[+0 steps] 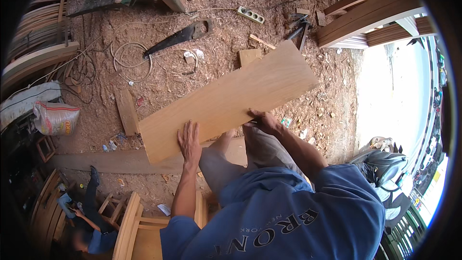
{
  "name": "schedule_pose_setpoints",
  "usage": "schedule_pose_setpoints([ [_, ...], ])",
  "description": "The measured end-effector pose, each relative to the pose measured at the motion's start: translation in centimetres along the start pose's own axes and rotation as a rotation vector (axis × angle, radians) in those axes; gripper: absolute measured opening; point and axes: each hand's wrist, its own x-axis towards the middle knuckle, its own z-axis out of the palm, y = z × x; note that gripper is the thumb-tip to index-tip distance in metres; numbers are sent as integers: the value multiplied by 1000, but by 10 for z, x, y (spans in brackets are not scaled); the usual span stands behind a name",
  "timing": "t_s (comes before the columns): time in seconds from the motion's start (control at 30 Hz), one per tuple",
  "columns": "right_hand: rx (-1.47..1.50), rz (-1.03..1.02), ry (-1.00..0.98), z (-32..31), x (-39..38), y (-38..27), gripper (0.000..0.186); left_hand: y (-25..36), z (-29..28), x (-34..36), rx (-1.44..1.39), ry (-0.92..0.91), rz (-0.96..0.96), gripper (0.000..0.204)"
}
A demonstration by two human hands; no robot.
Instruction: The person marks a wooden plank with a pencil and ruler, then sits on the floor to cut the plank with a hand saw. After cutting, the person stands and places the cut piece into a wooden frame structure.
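A long, pale brown wooden board (231,94) lies slantwise in front of me, its right end farther away than its left. My left hand (190,143) rests flat on the near left part of the board, fingers stretched out. At the middle of the near edge, my right hand (264,121) grips the board, fingers bent over the rim. A small dark thing shows beneath that hand, too unclear to name. Under the board's far side, a short wood block (249,58) sticks out.
Shavings cover the ground, with a handsaw (180,37), coiled cable (130,62) and power strip (250,15) beyond the board. A long plank (115,162) crosses near my legs. A sack (56,118) stands left. Another person (98,226) sits lower left beside wooden frames (129,221).
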Motion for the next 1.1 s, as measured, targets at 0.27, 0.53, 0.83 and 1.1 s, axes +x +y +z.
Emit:
schedule_pose_setpoints([
  [0.27, 289, -204, 202, -182, 225, 31, 34, -14, 239, 214, 17, 7, 227, 78],
  [0.53, -515, 313, 175, -260, 308, 89, 48, -50, 454, 244, -43, 15, 315, 82],
  [0.83, -1255, -57, 693, -313, 294, 120, 43, -56, 520, 245, -274, 258, 369, 87],
  [1.1, -1187, -345, 881, -370, 289, 179, 49, -60, 508, 258, -67, 267, 549, 75],
])
